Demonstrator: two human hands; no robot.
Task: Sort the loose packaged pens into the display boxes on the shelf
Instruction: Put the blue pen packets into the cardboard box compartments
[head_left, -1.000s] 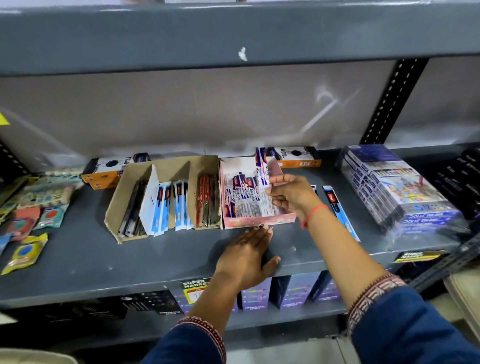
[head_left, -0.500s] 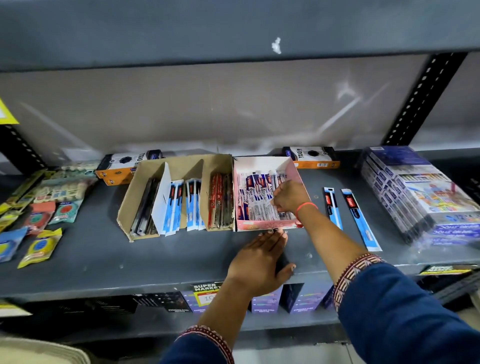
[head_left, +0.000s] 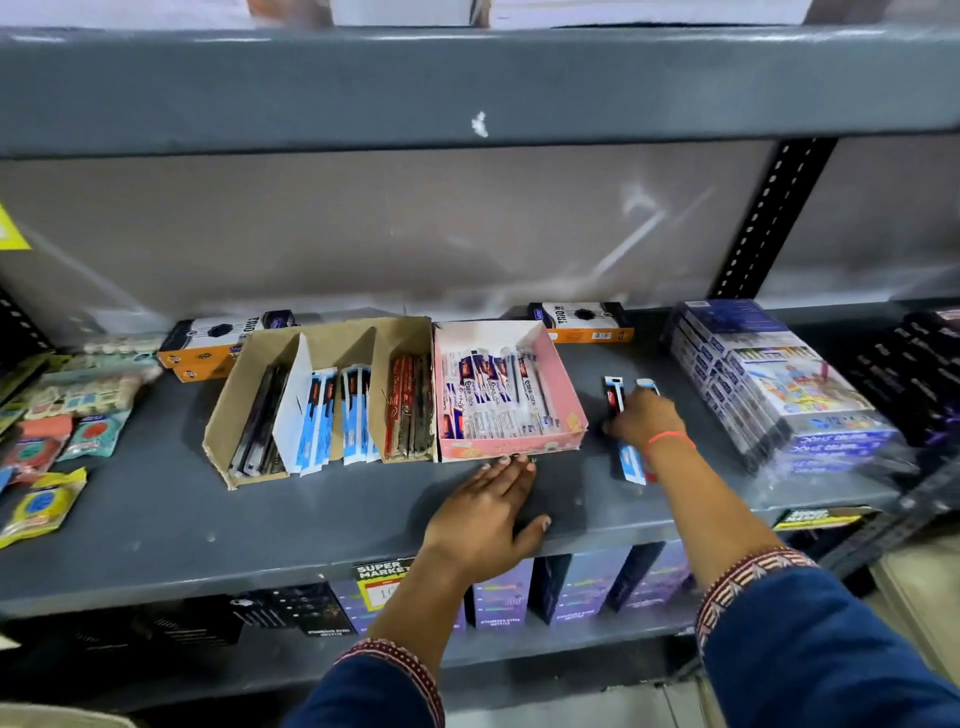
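Observation:
Two loose packaged pens (head_left: 614, 399), blue, white and black, lie on the grey shelf (head_left: 156, 509) to the right of the pink display box (head_left: 511, 448). My right hand (head_left: 644, 422) rests over them with its fingers curled onto them; their top ends and one bottom end stick out. The pink box holds several white and blue pen packs. My left hand (head_left: 488, 512) lies flat, palm down, on the shelf, its fingertips touching the pink box's front wall. Left of it stands a brown cardboard display box (head_left: 223, 421) whose compartments hold black, blue and red pen packs.
A shrink-wrapped stack of colour-pencil boxes (head_left: 789, 389) stands at the right. Orange and black boxes (head_left: 582, 322) lie behind the display boxes. Small packets (head_left: 47, 499) are scattered at the left. The upper shelf (head_left: 467, 88) hangs close overhead. Purple boxes (head_left: 501, 597) sit on the shelf below.
My right hand left the pink box, where it laid pen packs, and moved right onto the two loose pens. The left hand stayed flat in front of the pink box.

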